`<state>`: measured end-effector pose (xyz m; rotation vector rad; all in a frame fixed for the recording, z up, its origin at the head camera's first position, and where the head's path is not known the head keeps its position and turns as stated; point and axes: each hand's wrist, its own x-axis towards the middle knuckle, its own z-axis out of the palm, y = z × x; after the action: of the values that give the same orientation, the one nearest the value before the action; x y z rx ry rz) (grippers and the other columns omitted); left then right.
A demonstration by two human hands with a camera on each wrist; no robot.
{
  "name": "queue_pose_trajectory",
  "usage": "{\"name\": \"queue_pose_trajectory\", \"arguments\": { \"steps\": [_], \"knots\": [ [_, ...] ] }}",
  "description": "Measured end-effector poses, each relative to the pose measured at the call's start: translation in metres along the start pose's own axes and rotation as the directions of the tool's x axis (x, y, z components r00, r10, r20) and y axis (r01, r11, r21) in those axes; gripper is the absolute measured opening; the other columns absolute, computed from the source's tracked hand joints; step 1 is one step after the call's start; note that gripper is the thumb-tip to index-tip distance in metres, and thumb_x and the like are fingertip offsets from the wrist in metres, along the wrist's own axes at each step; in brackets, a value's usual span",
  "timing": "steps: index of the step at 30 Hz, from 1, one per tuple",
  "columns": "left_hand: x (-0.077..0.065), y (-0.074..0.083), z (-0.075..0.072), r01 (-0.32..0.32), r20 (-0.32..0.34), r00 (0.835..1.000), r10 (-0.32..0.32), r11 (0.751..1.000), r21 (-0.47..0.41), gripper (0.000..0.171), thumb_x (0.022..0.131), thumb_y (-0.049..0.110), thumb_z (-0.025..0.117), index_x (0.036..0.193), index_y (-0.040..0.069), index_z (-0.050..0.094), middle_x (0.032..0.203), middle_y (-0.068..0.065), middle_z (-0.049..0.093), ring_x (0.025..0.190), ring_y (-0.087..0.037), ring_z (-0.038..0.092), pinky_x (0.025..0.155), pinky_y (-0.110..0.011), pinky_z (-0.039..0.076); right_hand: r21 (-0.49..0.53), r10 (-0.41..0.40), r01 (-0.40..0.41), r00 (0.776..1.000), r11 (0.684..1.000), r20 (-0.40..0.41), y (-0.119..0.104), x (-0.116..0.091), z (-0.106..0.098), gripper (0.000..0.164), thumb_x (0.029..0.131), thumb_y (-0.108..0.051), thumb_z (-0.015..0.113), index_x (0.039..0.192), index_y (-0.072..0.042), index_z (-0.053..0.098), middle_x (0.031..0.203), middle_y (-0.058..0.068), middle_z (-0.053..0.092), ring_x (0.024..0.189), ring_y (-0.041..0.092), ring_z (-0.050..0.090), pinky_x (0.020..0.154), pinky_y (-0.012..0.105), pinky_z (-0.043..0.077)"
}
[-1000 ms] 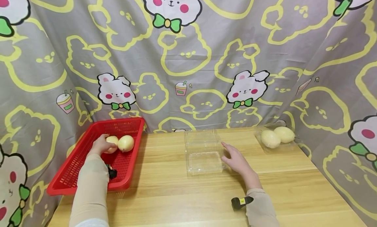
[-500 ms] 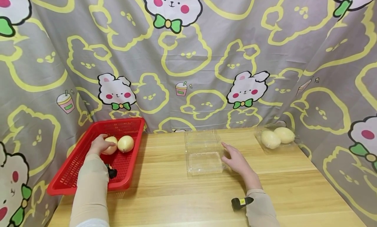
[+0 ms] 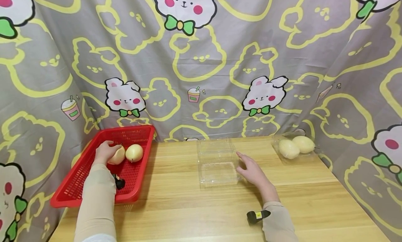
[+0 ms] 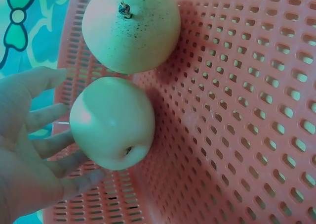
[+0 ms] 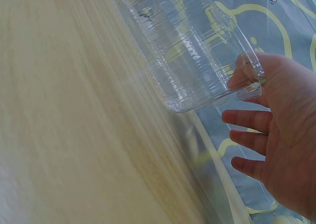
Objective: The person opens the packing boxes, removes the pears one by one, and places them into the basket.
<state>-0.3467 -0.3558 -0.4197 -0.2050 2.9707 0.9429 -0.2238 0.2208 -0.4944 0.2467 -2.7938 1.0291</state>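
Observation:
My left hand (image 3: 106,152) is inside the red plastic basket (image 3: 136,196), against the left side of a round yellow pear (image 3: 117,156). Its fingers are spread loosely in the left wrist view, with some fingertips right at the near pear (image 4: 112,124). Another pear (image 3: 134,153) lies just right of it, its stem end showing in the left wrist view. My right hand (image 3: 253,170) is at the right edge of a clear plastic clamshell box (image 3: 220,172), lid folded back. Its thumb meets the rim, and the other fingers extend straight in the right wrist view.
At the table's back right stands a clear package holding two pale yellow fruits (image 3: 289,148). A black wrist camera (image 3: 255,217) sits on the right sleeve. Patterned grey curtain (image 3: 194,119) hangs behind the wooden table (image 3: 176,200) and at both sides.
My left hand has drawn back slightly leftward from over the near pear, so more of the pear shows. The pear has shifted slightly left and down. My right hand and the clamshell box stay put.

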Motion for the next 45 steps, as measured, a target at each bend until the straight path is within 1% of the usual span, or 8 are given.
{"name": "queue_pose_trajectory", "arguments": {
  "steps": [7,19,28,33,36,40,43,45],
  "knots": [
    [-0.002,0.003,0.000,0.008,-0.131,0.991,-0.013,0.999,-0.038,0.063,0.099,0.040,0.045,0.136,-0.010,0.045,0.140,-0.033,0.045,0.126,-0.054,0.039,0.107,-0.061,0.033,-0.008,-0.006,0.006,1.000,1.000,-0.004,0.000,-0.001,0.000,0.066,0.088,-0.016,0.057,0.149,-0.006,0.037,0.148,0.023,0.044,0.138,0.045,0.037,0.113,0.059,0.030],
    [-0.004,0.006,-0.004,0.044,-0.255,0.963,-0.091,0.982,-0.184,0.061,0.100,0.046,0.039,0.137,-0.002,0.050,0.138,-0.026,0.051,0.128,-0.045,0.043,0.107,-0.056,0.035,-0.004,-0.012,0.012,1.000,1.000,-0.003,-0.002,-0.001,-0.001,0.066,0.088,-0.016,0.055,0.150,-0.006,0.036,0.148,0.024,0.043,0.138,0.045,0.037,0.113,0.059,0.031],
    [-0.005,0.016,-0.008,0.019,-0.427,0.894,-0.135,0.964,-0.267,0.056,0.098,0.045,0.041,0.132,0.004,0.059,0.130,-0.023,0.060,0.126,-0.042,0.046,0.108,-0.051,0.034,-0.002,-0.006,0.006,1.000,1.000,0.005,-0.001,0.000,-0.002,0.066,0.088,-0.016,0.056,0.150,-0.006,0.036,0.148,0.024,0.043,0.138,0.045,0.037,0.113,0.059,0.031],
    [-0.007,0.022,-0.015,0.004,-0.486,0.860,-0.156,0.955,-0.298,0.054,0.098,0.045,0.042,0.129,0.006,0.062,0.121,-0.020,0.063,0.121,-0.040,0.050,0.105,-0.049,0.037,0.007,-0.005,0.005,1.000,1.000,0.005,0.000,0.000,-0.001,0.067,0.087,-0.016,0.056,0.150,-0.007,0.036,0.148,0.023,0.044,0.139,0.044,0.038,0.114,0.057,0.030],
    [-0.007,0.025,-0.019,0.001,-0.515,0.837,-0.185,0.942,-0.336,0.053,0.097,0.048,0.044,0.125,0.009,0.065,0.094,-0.001,0.069,0.103,-0.026,0.059,0.098,-0.044,0.043,0.008,-0.007,0.006,1.000,1.000,0.002,0.000,0.001,-0.001,0.067,0.086,-0.016,0.056,0.150,-0.006,0.036,0.148,0.023,0.044,0.138,0.044,0.038,0.114,0.058,0.030],
    [-0.008,0.028,-0.028,-0.044,-0.547,0.813,-0.198,0.917,-0.397,0.051,0.095,0.048,0.047,0.121,0.009,0.067,0.063,0.033,0.049,0.071,0.006,0.052,0.099,-0.031,0.037,0.007,0.001,-0.001,1.000,1.000,0.000,0.000,0.001,-0.002,0.067,0.086,-0.017,0.057,0.150,-0.007,0.037,0.148,0.023,0.044,0.139,0.044,0.038,0.114,0.057,0.030],
    [-0.011,0.030,-0.034,-0.071,-0.550,0.810,-0.204,0.897,-0.437,0.047,0.094,0.046,0.050,0.118,0.010,0.068,0.059,0.037,0.046,0.061,0.016,0.045,0.087,-0.018,0.038,0.009,0.000,0.000,1.000,1.000,0.000,0.000,0.001,-0.001,0.067,0.087,-0.016,0.057,0.150,-0.007,0.037,0.148,0.023,0.044,0.139,0.044,0.038,0.114,0.057,0.030],
    [-0.014,0.033,-0.037,-0.070,-0.542,0.812,-0.218,0.885,-0.461,0.045,0.094,0.047,0.051,0.116,0.012,0.068,0.061,0.036,0.050,0.060,0.016,0.048,0.072,-0.012,0.039,0.013,-0.002,0.002,1.000,1.000,0.002,0.000,0.000,-0.001,0.067,0.087,-0.016,0.057,0.150,-0.007,0.037,0.148,0.023,0.044,0.139,0.044,0.038,0.114,0.057,0.030]
  ]
}}
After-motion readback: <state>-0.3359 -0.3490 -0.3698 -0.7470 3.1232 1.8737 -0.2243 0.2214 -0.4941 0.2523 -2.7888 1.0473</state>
